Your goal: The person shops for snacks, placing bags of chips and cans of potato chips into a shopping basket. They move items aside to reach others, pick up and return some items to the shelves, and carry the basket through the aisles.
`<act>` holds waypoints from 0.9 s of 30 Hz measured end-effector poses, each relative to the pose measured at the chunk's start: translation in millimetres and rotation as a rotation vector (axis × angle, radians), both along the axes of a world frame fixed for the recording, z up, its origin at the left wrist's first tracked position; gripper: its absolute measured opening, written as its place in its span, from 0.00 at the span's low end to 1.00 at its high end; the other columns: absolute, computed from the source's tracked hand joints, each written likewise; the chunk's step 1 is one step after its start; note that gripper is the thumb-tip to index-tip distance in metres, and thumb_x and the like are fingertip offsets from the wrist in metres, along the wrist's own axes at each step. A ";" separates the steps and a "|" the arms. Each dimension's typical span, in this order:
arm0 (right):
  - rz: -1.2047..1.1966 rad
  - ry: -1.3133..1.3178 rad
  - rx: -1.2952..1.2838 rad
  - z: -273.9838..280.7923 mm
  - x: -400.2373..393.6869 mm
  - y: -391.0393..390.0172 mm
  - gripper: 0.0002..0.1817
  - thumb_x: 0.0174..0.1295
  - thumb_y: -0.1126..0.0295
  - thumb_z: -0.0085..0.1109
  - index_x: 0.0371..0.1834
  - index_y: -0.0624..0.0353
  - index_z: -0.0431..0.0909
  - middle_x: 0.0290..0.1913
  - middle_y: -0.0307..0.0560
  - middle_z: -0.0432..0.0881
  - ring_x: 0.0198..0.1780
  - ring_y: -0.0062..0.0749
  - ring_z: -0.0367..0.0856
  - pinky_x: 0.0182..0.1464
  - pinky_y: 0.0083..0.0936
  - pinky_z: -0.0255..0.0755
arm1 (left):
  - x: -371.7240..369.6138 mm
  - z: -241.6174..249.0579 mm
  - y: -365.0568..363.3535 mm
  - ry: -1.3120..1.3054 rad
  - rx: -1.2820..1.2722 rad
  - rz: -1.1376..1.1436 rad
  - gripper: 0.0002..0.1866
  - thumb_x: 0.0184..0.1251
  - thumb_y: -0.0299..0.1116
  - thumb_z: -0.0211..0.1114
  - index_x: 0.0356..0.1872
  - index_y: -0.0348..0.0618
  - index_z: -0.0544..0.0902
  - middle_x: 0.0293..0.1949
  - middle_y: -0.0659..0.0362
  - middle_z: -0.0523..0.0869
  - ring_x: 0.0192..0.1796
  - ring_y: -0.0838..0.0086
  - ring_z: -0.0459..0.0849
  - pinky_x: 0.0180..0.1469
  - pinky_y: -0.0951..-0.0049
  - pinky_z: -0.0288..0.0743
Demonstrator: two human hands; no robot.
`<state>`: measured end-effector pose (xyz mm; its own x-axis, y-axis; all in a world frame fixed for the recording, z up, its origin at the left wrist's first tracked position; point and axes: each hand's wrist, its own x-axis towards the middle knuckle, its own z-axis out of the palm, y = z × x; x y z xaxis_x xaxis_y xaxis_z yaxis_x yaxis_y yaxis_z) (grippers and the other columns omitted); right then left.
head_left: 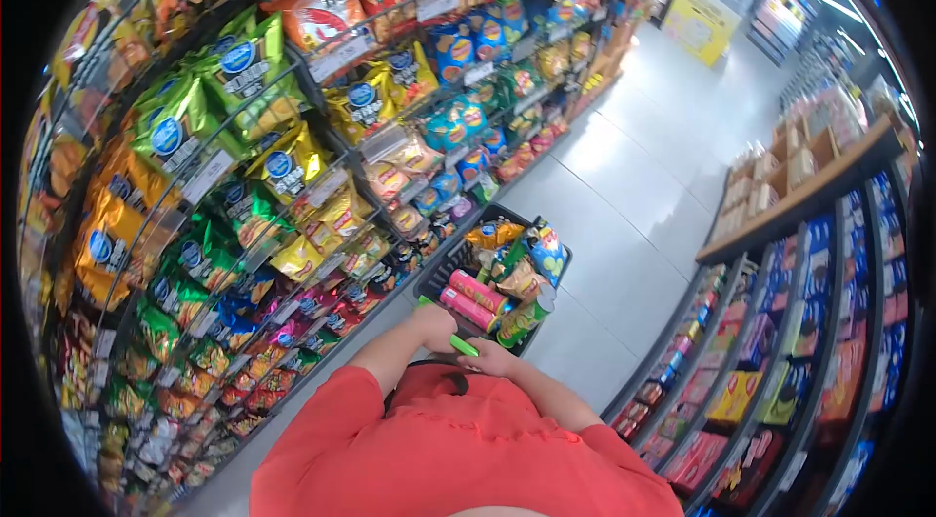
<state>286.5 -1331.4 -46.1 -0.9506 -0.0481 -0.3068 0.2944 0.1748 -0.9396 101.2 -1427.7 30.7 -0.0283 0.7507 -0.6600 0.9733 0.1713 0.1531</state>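
Note:
My left hand (pixel 430 326) is wrapped round the green handle (pixel 463 345) of a dark shopping cart basket (pixel 438 270). At the handle's right end, my right hand (pixel 490 359) is closed on it. Directly ahead of my hands, the basket holds two pink chip canisters (pixel 469 306) lying side by side. A green chip canister (pixel 526 316) leans at the right corner. Farther inside are an orange snack bag (pixel 495 233), a blue snack bag (pixel 546 252) and other bags partly hidden behind one another.
Tall shelves of chip bags (pixel 242 63) line the left side, close to my left arm. On the right stands a lower rack of boxed snacks (pixel 736 395) with a wooden top (pixel 799 190). A pale tiled aisle (pixel 624 161) runs ahead to a yellow sign (pixel 698 21).

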 end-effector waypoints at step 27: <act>-0.013 0.113 0.251 -14.8 49.3 -1.1 0.19 0.57 0.52 0.68 0.43 0.54 0.84 0.36 0.55 0.86 0.39 0.49 0.85 0.42 0.40 0.77 | 68.9 -15.5 -37.7 0.005 0.066 0.147 0.25 0.53 0.62 0.66 0.36 0.51 0.88 0.36 0.51 0.89 0.43 0.54 0.88 0.47 0.53 0.81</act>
<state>335.8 -1332.5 -60.8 -0.9796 0.0284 -0.1992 0.1936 0.4028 -0.8946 170.1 -1465.4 15.2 -0.1439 0.7798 -0.6093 0.9392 0.3017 0.1643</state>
